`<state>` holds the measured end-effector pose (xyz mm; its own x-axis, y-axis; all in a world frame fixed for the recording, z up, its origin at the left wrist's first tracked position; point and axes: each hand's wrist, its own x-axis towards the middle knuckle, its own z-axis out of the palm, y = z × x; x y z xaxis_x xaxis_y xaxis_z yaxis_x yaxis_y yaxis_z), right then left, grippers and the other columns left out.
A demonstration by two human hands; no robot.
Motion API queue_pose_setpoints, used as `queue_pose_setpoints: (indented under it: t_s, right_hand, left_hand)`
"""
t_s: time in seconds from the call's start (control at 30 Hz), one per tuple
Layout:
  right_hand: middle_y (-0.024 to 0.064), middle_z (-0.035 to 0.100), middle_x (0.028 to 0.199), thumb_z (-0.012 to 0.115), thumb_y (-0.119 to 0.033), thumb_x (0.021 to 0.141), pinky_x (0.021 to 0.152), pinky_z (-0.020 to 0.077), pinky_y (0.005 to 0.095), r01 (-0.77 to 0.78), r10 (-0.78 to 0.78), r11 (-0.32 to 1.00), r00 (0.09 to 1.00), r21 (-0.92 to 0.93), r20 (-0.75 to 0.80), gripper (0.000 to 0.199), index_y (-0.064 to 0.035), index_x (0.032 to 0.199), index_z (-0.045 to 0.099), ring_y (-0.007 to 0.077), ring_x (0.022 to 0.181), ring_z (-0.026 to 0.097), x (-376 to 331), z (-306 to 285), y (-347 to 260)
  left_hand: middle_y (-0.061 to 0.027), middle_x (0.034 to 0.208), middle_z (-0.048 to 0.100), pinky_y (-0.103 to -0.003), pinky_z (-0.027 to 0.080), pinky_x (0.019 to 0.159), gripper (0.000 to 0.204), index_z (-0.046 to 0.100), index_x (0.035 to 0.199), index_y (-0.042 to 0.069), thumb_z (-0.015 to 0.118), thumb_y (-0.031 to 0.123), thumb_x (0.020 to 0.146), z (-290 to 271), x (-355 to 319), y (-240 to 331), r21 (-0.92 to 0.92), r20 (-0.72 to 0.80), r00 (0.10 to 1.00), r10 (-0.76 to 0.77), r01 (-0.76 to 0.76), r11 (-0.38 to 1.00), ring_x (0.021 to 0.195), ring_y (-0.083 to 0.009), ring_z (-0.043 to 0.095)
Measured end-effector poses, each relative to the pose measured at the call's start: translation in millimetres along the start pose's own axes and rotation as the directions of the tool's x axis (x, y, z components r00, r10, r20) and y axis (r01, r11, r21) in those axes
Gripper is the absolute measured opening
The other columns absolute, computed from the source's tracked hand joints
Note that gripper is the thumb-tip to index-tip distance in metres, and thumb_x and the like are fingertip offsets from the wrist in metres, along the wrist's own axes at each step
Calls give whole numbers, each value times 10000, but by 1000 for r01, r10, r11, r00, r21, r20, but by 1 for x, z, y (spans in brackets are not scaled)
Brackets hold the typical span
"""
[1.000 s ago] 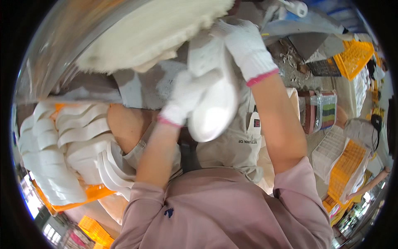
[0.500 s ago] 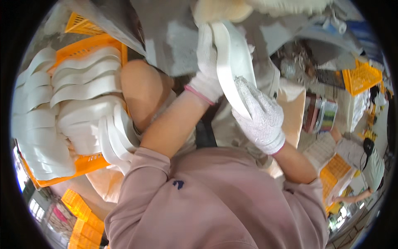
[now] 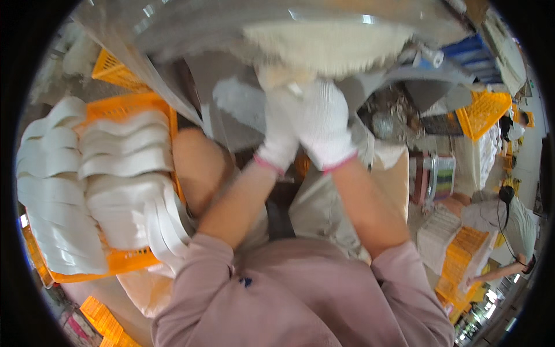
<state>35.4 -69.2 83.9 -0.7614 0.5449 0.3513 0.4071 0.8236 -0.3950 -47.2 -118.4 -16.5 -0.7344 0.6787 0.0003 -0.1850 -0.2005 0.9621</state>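
Both my hands wear white knit gloves with pink cuffs and are held close together in front of me. My left hand (image 3: pixel 280 130) and my right hand (image 3: pixel 325 124) are closed round a glossy white curved piece (image 3: pixel 296 89), of which only a small bit shows between the fingers. The gloves hide the rest. Just beyond the fingertips is a cream, frayed-edged buffing wheel (image 3: pixel 335 46), blurred. Whether the piece touches it, I cannot tell. To my left, an orange crate (image 3: pixel 124 105) holds several stacks of wavy white pieces (image 3: pixel 124 147).
A grey machine housing (image 3: pixel 191 26) spans the far side. Orange crates stand far left (image 3: pixel 118 72) and right (image 3: pixel 485 115). A co-worker (image 3: pixel 514 225) bends over stacked goods at right. A clear-sided box (image 3: pixel 436 176) stands nearby.
My right hand has moved up and left beside my left hand. The white piece, plainly visible before, is now mostly covered by the gloves. The view has shifted, showing more of the wheel.
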Motion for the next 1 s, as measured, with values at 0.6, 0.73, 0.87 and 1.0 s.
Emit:
queue_pose_setpoints:
  t_s: [0.6,0.73,0.87,1.0]
  right_hand:
    - [184,723,1013,824,-281,843,773,580,498,-195,176,969,976,150,131,468,-47,1219,674,403,918,717,-92,-37,-27]
    - [173,759,1017,874,-295,822,816,608,446,-168,157,979,983,115,97,484,-57,1208,707,371,912,751,-35,-22,-20]
    - [179,772,993,906,-327,785,811,615,430,-187,180,968,982,167,54,516,-37,1166,714,350,897,770,-18,-18,-18]
    - [175,775,991,932,-356,763,791,608,401,-198,221,943,974,268,-56,526,-35,1129,733,328,868,772,-39,-9,-15]
  left_hand:
    - [-139,856,653,-534,589,685,810,664,1051,60,350,803,980,14,3,-20,-757,259,843,-472,480,443,745,-365,658]
    - [-126,1011,713,-503,593,861,673,702,1052,95,437,711,988,-2,26,-7,-163,-36,979,198,-202,966,959,-356,710]
    - [-111,1180,755,-407,585,917,331,740,1124,35,615,322,1016,-29,40,-11,-558,372,928,14,211,803,1055,-266,729]
    - [-124,1082,783,-444,599,851,271,726,1069,-25,531,163,1069,-45,42,-29,-349,186,897,-401,442,826,1005,-248,754]
